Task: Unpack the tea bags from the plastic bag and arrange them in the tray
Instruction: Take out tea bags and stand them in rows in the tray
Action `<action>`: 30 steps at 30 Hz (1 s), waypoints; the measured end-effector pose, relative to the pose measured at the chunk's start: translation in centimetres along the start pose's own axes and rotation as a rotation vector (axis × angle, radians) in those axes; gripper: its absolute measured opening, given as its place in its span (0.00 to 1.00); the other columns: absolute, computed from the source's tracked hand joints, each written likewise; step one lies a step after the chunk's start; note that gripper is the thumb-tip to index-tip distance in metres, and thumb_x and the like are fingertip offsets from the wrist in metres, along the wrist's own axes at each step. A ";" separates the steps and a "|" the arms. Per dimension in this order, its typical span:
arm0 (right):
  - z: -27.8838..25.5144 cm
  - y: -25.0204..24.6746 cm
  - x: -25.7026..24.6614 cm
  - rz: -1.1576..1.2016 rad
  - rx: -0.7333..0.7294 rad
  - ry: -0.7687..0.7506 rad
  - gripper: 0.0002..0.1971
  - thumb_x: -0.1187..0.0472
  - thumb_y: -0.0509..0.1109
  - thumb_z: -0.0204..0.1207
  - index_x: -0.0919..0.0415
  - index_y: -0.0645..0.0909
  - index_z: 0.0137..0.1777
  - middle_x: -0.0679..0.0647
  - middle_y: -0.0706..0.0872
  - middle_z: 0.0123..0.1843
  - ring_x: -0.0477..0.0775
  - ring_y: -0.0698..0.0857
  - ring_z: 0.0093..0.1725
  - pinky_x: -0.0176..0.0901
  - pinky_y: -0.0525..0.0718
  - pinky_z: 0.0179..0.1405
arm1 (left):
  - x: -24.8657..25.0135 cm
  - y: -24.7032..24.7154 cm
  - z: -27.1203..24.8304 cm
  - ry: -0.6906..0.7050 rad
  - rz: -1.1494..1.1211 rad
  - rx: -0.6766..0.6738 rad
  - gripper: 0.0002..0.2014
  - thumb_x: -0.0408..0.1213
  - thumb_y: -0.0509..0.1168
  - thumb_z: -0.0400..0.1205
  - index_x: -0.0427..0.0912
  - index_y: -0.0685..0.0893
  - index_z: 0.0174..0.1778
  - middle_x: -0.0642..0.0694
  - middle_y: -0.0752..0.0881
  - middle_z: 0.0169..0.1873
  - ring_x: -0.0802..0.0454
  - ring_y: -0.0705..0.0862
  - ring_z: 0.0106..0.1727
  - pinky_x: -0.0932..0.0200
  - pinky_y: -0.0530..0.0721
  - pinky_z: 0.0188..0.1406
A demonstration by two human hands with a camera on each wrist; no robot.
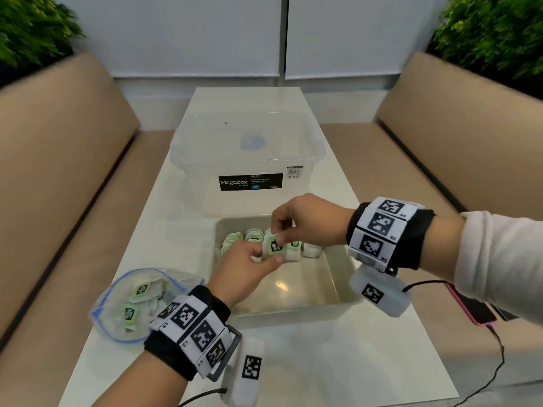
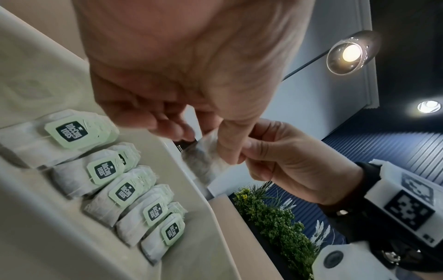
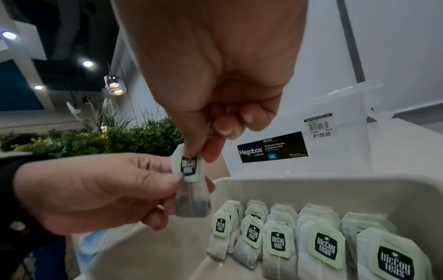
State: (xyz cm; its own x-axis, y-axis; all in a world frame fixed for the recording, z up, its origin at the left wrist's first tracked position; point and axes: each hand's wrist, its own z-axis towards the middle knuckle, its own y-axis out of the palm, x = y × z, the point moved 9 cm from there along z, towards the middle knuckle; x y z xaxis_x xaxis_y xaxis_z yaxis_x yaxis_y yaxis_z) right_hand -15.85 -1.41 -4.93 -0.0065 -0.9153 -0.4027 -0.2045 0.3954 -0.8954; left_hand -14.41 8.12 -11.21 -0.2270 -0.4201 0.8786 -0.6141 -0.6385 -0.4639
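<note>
A tea bag (image 1: 274,248) with a green "McCoy teas" tag hangs over the far end of the beige tray (image 1: 293,311). My right hand (image 1: 279,232) pinches its tag from above. My left hand (image 1: 264,258) pinches the paper pouch (image 3: 191,200) from the left. A row of tea bags (image 1: 255,237) stands tags-up along the tray's far wall, also visible in the wrist views (image 2: 120,193) (image 3: 311,242). The clear zip plastic bag (image 1: 129,304) lies open on the table left of the tray, with several tea bags inside.
A clear Megabox storage container (image 1: 249,160) stands just behind the tray. The white table (image 1: 323,362) runs between two tan benches (image 1: 58,171). A pink phone (image 1: 476,312) with a black cable lies at the right edge.
</note>
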 end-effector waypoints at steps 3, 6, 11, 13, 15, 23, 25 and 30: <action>-0.2 -0.8 0.1 0.068 0.025 -0.002 0.03 0.58 0.74 0.73 0.51 0.83 0.44 0.48 0.86 0.41 0.38 0.78 0.33 0.26 0.73 0.35 | 0.3 -0.2 0.0 -0.004 -0.039 0.026 0.08 0.43 0.71 0.76 0.44 0.88 0.36 0.53 0.77 0.21 0.60 0.73 0.23 0.56 0.73 0.29; -0.4 -1.1 0.1 0.093 0.033 -0.010 0.05 0.57 0.75 0.72 0.54 0.86 0.48 0.45 0.84 0.38 0.31 0.78 0.29 0.19 0.72 0.31 | 0.2 0.3 -0.2 -0.047 -0.098 0.003 0.04 0.41 0.69 0.78 0.48 0.87 0.39 0.48 0.87 0.35 0.52 0.86 0.41 0.49 0.86 0.43; -0.1 -0.9 1.6 0.038 0.013 0.057 0.05 0.59 0.76 0.71 0.54 0.87 0.46 0.42 0.84 0.35 0.35 0.79 0.32 0.21 0.72 0.32 | -0.6 0.0 0.0 -0.028 -0.028 0.012 0.06 0.39 0.71 0.76 0.50 0.86 0.48 0.49 0.88 0.44 0.58 0.84 0.38 0.63 0.81 0.39; 0.2 -0.6 2.9 -0.034 -0.015 0.113 0.05 0.60 0.76 0.70 0.55 0.87 0.46 0.40 0.82 0.32 0.38 0.78 0.33 0.27 0.75 0.34 | -1.3 -1.1 0.2 -0.029 0.031 0.037 0.10 0.39 0.72 0.75 0.54 0.84 0.51 0.55 0.87 0.47 0.65 0.83 0.36 0.70 0.77 0.40; 0.6 -0.2 4.4 -0.128 -0.045 0.168 0.04 0.60 0.76 0.70 0.54 0.87 0.45 0.39 0.80 0.31 0.42 0.79 0.35 0.30 0.75 0.34 | -1.7 -2.4 0.1 -0.031 0.117 0.050 0.12 0.39 0.72 0.75 0.54 0.83 0.53 0.59 0.85 0.47 0.67 0.82 0.36 0.74 0.75 0.40; 2.7 2.1 9.2 -0.416 -0.205 0.343 0.06 0.62 0.70 0.71 0.56 0.87 0.44 0.50 0.88 0.41 0.50 0.80 0.40 0.36 0.76 0.33 | -3.3 -6.9 0.4 -0.060 0.420 0.172 0.20 0.29 0.71 0.71 0.54 0.84 0.56 0.53 0.74 0.52 0.56 0.78 0.47 0.66 0.70 0.50; 3.1 2.8 9.8 -0.454 -0.255 0.361 0.08 0.62 0.69 0.70 0.57 0.88 0.47 0.53 0.90 0.47 0.51 0.80 0.40 0.39 0.78 0.37 | -3.9 -7.2 0.5 -0.071 0.416 0.174 0.22 0.26 0.70 0.71 0.53 0.83 0.57 0.53 0.71 0.53 0.54 0.77 0.51 0.65 0.71 0.54; 4.1 3.7 10.5 -0.547 -0.315 0.375 0.09 0.62 0.67 0.71 0.59 0.87 0.47 0.55 0.89 0.46 0.53 0.79 0.39 0.43 0.80 0.38 | -4.8 -7.2 0.4 -0.095 0.404 0.153 0.24 0.22 0.69 0.70 0.51 0.83 0.58 0.51 0.71 0.57 0.53 0.76 0.56 0.64 0.73 0.58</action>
State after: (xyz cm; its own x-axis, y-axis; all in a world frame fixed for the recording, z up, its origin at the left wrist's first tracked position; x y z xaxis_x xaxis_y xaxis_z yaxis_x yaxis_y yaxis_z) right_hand -12.71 -9.23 -13.23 -0.1459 -0.9625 0.2288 -0.5461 -0.1145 -0.8299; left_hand -8.61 14.45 -12.16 -0.3507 -0.7085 0.6123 -0.3698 -0.4959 -0.7857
